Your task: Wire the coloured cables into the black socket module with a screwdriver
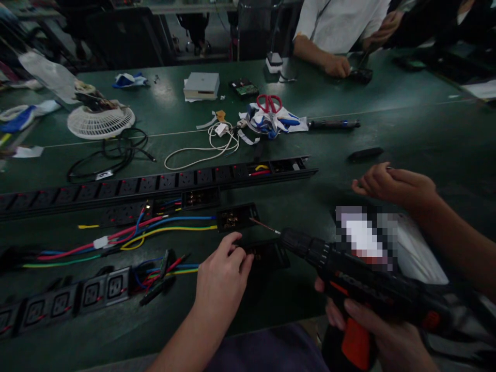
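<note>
My right hand (382, 325) grips a black and orange cordless drill (360, 279) by its handle. The drill's long thin bit points left, its tip at the right end of a black socket housing (248, 214) with brass terminals; I cannot tell if they touch. Blue, red and yellow-green wires (178, 227) run into that housing from the left. Just below, my left hand (225, 268) has its fingers curled together at the left end of a second black housing (271, 256). Whatever those fingertips hold is hidden.
Long black power strip (166, 181) lies across the green table, and a shorter one (91, 294) sits front left. Another person's hand (395, 183) reaches in from the right, beside a plastic bag (418, 248). Scissors (269, 103) rest on gloves behind; a white fan grille (101, 121) stands left.
</note>
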A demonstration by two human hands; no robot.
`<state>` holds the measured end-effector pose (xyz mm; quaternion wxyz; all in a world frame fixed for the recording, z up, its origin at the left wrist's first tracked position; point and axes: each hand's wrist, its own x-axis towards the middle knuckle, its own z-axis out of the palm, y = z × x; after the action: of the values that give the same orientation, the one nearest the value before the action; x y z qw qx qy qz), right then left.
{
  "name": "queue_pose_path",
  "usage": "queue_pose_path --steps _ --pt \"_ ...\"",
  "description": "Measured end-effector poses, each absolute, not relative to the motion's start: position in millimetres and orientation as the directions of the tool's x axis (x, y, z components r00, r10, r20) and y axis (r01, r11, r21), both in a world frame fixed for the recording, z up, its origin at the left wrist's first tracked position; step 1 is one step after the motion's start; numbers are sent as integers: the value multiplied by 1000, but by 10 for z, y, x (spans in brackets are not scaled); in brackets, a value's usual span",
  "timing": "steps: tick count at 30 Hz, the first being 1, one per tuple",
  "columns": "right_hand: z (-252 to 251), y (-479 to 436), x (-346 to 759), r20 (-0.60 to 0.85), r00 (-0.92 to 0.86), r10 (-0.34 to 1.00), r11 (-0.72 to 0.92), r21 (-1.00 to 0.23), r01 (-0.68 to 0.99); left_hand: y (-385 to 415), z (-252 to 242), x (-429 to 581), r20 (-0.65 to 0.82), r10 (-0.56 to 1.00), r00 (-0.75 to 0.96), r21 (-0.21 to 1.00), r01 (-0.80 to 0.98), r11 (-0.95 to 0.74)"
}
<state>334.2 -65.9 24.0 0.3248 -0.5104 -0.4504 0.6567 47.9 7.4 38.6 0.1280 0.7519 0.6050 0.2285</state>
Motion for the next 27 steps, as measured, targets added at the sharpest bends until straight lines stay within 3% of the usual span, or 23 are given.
queue_pose_path --steps 5,16,23,27 --pt "242 -649 3331 -376 -243 894 -379 -925 34 -5 352 522 221 956 193 444 853 -275" --pt "251 -657 3378 -433 -176 884 -434 -900 35 -210 276 481 225 959 172 573 772 -273" --pt "316 -612 3474 -456 -235 859 -410 -885 220 -175 292 431 148 979 142 667 716 -205" --pt "451 -554 3363 -426 -248 870 -365 -894 259 -143 345 455 134 978 160 639 740 -209"
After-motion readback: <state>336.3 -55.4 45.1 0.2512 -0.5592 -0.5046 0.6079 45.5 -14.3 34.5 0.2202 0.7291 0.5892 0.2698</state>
